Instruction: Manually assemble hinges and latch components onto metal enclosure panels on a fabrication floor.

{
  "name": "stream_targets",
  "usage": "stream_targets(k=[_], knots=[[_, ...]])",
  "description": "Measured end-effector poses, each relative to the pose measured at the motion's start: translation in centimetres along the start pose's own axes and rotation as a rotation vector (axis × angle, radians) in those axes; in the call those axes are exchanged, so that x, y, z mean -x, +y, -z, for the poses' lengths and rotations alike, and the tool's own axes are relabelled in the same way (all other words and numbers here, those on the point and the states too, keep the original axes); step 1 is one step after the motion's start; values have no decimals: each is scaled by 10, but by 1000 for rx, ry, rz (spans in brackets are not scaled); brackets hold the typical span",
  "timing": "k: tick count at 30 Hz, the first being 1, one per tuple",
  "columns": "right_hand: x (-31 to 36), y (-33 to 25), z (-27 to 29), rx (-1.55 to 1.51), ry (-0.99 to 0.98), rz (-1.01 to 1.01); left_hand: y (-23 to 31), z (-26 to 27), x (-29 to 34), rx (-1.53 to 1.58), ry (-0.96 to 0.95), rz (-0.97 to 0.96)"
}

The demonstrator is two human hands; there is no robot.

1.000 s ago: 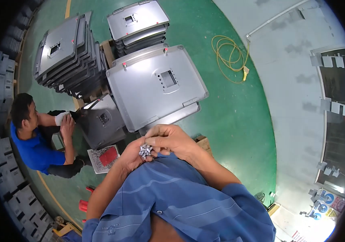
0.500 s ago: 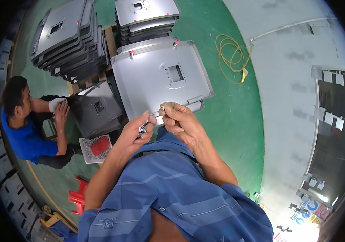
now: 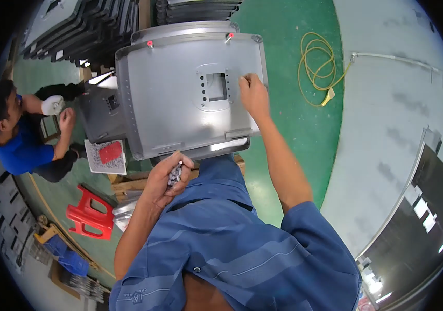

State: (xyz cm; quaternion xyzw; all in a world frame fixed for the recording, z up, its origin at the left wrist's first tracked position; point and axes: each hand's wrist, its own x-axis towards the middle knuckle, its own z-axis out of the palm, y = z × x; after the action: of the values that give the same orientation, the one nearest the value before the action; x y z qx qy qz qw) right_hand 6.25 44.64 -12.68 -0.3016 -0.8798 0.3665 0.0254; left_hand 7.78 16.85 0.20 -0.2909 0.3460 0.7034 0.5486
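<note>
Green floor [image 3: 312, 140] underlies hands [image 3: 159, 179], metal pieces [image 3: 174, 176] and a tray [image 3: 108, 171] of bits [image 3: 95, 158].

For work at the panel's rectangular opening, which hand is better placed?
Probably the right hand: it appears beside the opening; the left hand holds small grey pieces near the lower edge of the panel.

You have one top panel [image 3: 169, 98] with two pegs [image 3: 150, 45] along its far edge, and several parts [image 3: 173, 178] in your left hand [image 3: 162, 181], too bunched to count. Beyond the far edge stand two stacks [image 3: 71, 31]; off the left edge, one co-worker [image 3: 16, 155], one tray [image 3: 102, 170], one stool [image 3: 90, 213]; off the right edge, one cord [image 3: 328, 97].
</note>
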Motion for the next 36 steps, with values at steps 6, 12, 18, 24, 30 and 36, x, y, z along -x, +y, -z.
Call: stream_targets(k=[6, 12, 18, 24, 30, 36], knots=[[-39, 22, -20, 51, -84, 73, 3, 1, -31, 145, -275, -136], [-45, 25, -22, 6, -14, 11, 10, -8, -22, 20, -58, -168], [-35, 44, 5, -15, -19, -191, -6, 0, -24, -4, -101, -140], [61, 64, 47, 130, -188, -51, -29, 11, -21, -80, -139, -72], [134, 72, 45, 116, -252, -181, -43, 13, -27, -176, -74, 59], [143, 74, 28, 100, -151, -139, -46, 11, -26, -170, -40, 54]])
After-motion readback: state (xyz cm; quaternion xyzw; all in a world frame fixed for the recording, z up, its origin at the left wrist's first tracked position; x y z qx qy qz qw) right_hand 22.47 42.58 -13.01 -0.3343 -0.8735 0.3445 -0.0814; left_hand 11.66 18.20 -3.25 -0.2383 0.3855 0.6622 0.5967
